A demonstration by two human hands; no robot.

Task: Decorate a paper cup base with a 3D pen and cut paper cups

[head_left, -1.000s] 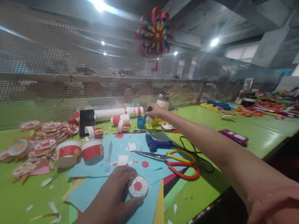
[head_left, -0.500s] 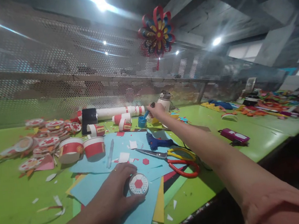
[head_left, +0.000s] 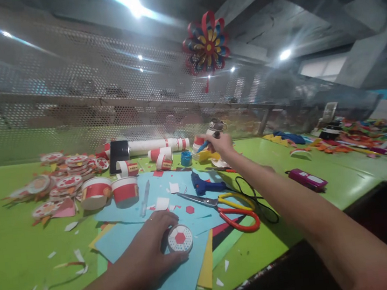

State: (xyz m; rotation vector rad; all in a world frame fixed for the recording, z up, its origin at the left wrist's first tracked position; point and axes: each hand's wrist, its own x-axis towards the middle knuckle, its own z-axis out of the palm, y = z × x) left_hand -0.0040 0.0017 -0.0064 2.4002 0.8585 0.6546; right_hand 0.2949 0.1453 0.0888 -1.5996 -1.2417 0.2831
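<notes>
While left hand clasps disc near front edge of surface, right hand pinches blue stick toward back edge.

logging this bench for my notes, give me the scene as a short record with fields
left hand: cupped around small round white disc with red hexagon centre
right hand: holding slim blue pen-like tool, apart from small blue jar
tools: metal-bladed scissors with yellow and red handles; dark blue plastic glue gun
paper: light blue sheets beneath left hand
containers: two wide red-and-white paper cups, side by side
surface: glossy green tabletop
</notes>
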